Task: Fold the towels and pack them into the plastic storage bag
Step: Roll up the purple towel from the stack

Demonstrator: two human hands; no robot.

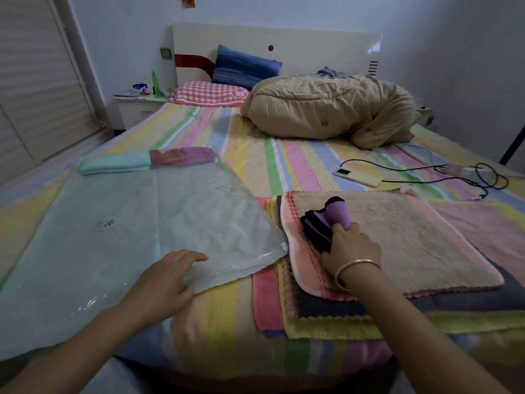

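On the pastel-striped bedsheet (255, 166), the right hand (352, 245) grips a folded purple towel (338, 213); the left hand (164, 280) rests, fingers relaxed, on the clear plastic storage bag (113, 223).

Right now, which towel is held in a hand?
The folded purple towel with dark edging, gripped by the right hand; the flat towel stack and bagged towels lie unheld.

The room is dim, with flat, bluish light and only faint, soft shadows. A pale glare sits on one corner of the glossy headboard (312, 44), and weak sheen streaks the plastic storage bag (147, 223). Wide-angle distortion bows the edges of the bed (255, 155), and detail is soft throughout.
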